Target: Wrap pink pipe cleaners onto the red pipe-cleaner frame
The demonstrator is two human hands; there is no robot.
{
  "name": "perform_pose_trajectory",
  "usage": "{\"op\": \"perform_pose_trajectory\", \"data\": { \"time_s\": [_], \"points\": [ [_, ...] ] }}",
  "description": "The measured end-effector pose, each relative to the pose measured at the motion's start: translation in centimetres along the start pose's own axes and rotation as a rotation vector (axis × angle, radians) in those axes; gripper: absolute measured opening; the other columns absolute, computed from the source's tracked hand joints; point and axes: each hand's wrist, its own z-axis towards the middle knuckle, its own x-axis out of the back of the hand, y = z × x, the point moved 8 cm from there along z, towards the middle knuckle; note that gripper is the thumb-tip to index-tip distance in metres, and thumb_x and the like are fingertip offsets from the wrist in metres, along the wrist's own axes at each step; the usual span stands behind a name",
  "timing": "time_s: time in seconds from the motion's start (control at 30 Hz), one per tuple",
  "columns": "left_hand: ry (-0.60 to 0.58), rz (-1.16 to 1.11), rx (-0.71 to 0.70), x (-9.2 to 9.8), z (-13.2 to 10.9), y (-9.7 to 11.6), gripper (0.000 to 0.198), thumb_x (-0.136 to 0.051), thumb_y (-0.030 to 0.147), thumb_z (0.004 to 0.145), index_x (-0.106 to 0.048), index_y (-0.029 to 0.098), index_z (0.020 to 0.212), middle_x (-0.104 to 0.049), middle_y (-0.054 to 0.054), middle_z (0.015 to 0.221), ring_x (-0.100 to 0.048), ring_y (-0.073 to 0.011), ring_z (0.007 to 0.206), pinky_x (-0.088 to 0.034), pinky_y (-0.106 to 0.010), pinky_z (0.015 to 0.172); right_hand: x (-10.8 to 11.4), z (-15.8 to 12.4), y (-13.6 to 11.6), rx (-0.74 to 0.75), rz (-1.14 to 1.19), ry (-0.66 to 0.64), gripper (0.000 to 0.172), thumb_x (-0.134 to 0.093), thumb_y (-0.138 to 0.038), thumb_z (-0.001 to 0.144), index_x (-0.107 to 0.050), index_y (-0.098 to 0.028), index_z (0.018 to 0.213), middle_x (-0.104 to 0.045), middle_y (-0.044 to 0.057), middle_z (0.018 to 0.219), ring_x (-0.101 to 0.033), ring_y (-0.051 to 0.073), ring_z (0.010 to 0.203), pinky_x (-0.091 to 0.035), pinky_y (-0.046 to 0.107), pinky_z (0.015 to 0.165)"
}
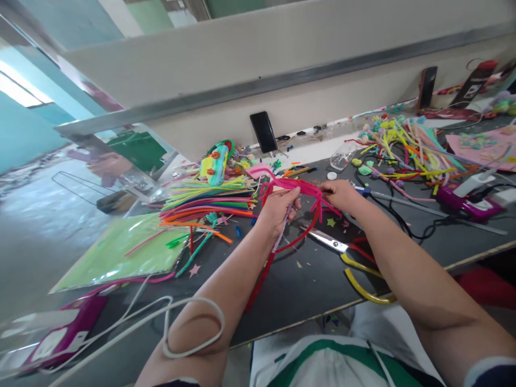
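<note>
Pink and red pipe cleaners (300, 185) are joined in a loose looped shape over the grey table. My left hand (281, 209) is closed around the left part of it, thumb on top, with a pale lilac strand hanging below the fingers. On the right side, my right hand (338, 194) pinches the pink strands; its fingertips are partly hidden. A red pipe cleaner (296, 244) curves beneath both hands. Scissors with yellow handles (342, 250) lie just below my right hand, blades apart.
Bundled coloured pipe cleaners (213, 204) lie left, beside a light green sheet packet (116, 252). More pipe cleaners (407, 148) are heaped at right. A phone (263, 131) leans on the partition. Purple power strips (467, 201) and white cables (189, 301) lie near both arms.
</note>
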Motion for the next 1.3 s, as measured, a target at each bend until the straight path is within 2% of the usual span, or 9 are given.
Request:
{"op": "perform_pose_trajectory", "data": {
  "time_s": [0.13,0.23,0.4,0.57,0.67,0.8,0.9,1.13,1.3],
  "points": [
    [0.073,-0.081,0.025,1.6,0.5,0.4,0.025,-0.072,0.032,0.069,-0.057,0.012,0.069,-0.059,0.001,0.055,-0.048,-0.0075,0.034,-0.031,-0.019,0.032,1.2,-0.1,0.5,-0.017,0.057,0.015,0.030,-0.059,-0.017,0.069,-0.073,-0.020,0.096,-0.072,0.004,0.091,-0.063,0.018,0.079,-0.046,0.029,0.072],
    [0.116,-0.143,0.032,2.5,0.7,0.7,0.021,-0.071,0.028,0.071,-0.058,0.011,0.072,-0.063,-0.001,0.062,-0.054,-0.0088,0.040,-0.040,-0.020,0.038,3.2,-0.8,-0.3,-0.023,0.269,0.216,0.035,-0.052,-0.017,0.072,-0.070,-0.019,0.102,-0.071,0.003,0.092,-0.062,0.017,0.077,-0.046,0.028,0.070],
    [0.125,-0.183,-0.003,2.8,0.8,1.0,0.019,-0.070,0.026,0.073,-0.059,0.010,0.073,-0.063,-0.002,0.062,-0.056,-0.0097,0.043,-0.045,-0.022,0.043,4.8,-2.3,-2.1,0.050,0.407,0.471,0.025,-0.047,-0.014,0.069,-0.070,-0.017,0.078,-0.065,0.002,0.069,-0.059,0.016,0.067,-0.045,0.028,0.065],
    [0.160,-0.178,-0.051,3.5,1.2,0.9,0.020,-0.071,0.026,0.072,-0.059,0.010,0.072,-0.062,-0.002,0.062,-0.056,-0.0103,0.044,-0.045,-0.023,0.043,6.5,-3.9,-2.0,0.108,0.576,0.802,0.022,-0.046,-0.018,0.076,-0.061,-0.018,0.092,-0.055,-0.002,0.058,-0.052,0.013,0.054,-0.042,0.026,0.057],
    [0.166,-0.164,-0.066,3.3,1.1,1.0,0.022,-0.072,0.027,0.071,-0.060,0.010,0.072,-0.062,-0.003,0.063,-0.055,-0.0098,0.043,-0.044,-0.023,0.042,5.5,-3.4,-2.7,0.076,0.448,0.665,0.018,-0.049,-0.030,0.085,-0.060,-0.019,0.092,-0.055,-0.002,0.059,-0.051,0.012,0.053,-0.040,0.025,0.056],
    [0.146,-0.170,-0.057,2.4,0.6,1.1,0.022,-0.073,0.027,0.070,-0.060,0.010,0.074,-0.063,-0.002,0.064,-0.056,-0.0093,0.044,-0.044,-0.022,0.042,2.4,-2.2,-4.0,0.061,0.077,0.325,0.031,-0.051,-0.044,0.086,-0.065,-0.018,0.075,-0.059,0.001,0.062,-0.054,0.015,0.063,-0.038,0.027,0.062],
    [0.127,-0.196,-0.036,1.9,0.3,1.0,0.020,-0.072,0.026,0.071,-0.061,0.010,0.075,-0.063,-0.002,0.064,-0.056,-0.0092,0.045,-0.045,-0.021,0.042,0.8,-1.6,-3.8,0.038,-0.007,0.208,0.036,-0.051,-0.048,0.085,-0.066,-0.018,0.073,-0.060,0.002,0.063,-0.055,0.017,0.066,-0.037,0.027,0.063],
    [0.133,-0.234,0.040,2.0,0.6,0.2,0.013,-0.067,0.020,0.075,-0.062,0.008,0.075,-0.065,-0.004,0.064,-0.055,-0.0087,0.046,-0.045,-0.021,0.043,-2.1,-1.1,-0.5,-0.262,0.676,-0.046,0.044,-0.048,-0.057,0.084,-0.068,-0.018,0.082,-0.069,0.004,0.078,-0.060,0.017,0.071,-0.047,0.029,0.070],
    [0.094,-0.205,0.057,1.8,0.7,-0.2,0.013,-0.067,0.021,0.075,-0.063,0.008,0.074,-0.065,-0.004,0.064,-0.055,-0.0088,0.045,-0.044,-0.021,0.043,-2.8,-1.6,-0.3,-0.336,0.848,-0.241,0.029,-0.072,-0.042,0.068,-0.070,-0.019,0.087,-0.072,0.000,0.079,-0.063,0.015,0.068,-0.049,0.027,0.070]
  ]
}}
